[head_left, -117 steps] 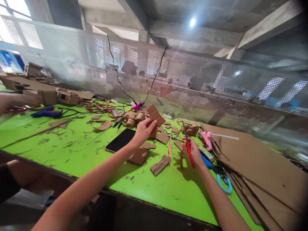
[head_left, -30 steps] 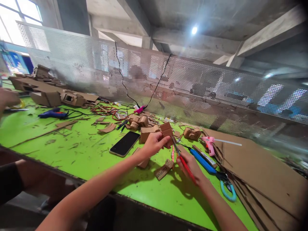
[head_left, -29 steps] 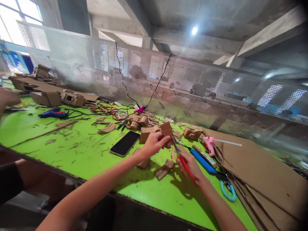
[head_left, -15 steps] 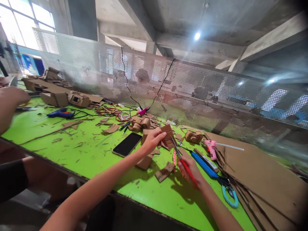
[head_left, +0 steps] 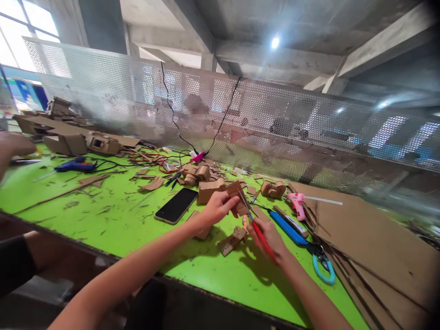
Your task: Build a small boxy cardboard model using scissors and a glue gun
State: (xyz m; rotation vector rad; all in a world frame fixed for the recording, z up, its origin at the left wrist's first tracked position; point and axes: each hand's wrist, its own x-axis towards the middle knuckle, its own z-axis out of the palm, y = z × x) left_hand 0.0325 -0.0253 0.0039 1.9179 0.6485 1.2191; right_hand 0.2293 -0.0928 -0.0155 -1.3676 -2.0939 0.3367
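Note:
My left hand [head_left: 219,207] pinches a small piece of cardboard [head_left: 234,188] above the green table [head_left: 137,229]. In my right hand [head_left: 266,236] are red-handled scissors [head_left: 261,238], gripped by the handles. Their blades point up and left and lie against the cardboard's right edge; whether they cut into it I cannot tell. Below the hands, a printed cardboard scrap [head_left: 232,240] rests on the table. A cardboard box shape [head_left: 209,189] stands just behind my left hand, and a dark phone [head_left: 176,206] lies to its left.
Right of my hands are a blue-handled tool [head_left: 287,227], a pink glue gun [head_left: 297,204] and large cardboard sheets [head_left: 371,233]. Cardboard camera models [head_left: 273,189], scraps and cables lie along the perforated screen [head_left: 268,133]. At far left are a blue glue gun [head_left: 75,165] and another person's hand [head_left: 15,144].
The view has shifted slightly, moving the scene left. My left hand and the cardboard have tilted a little and sit lower relative to the box shape. Both hands keep their hold.

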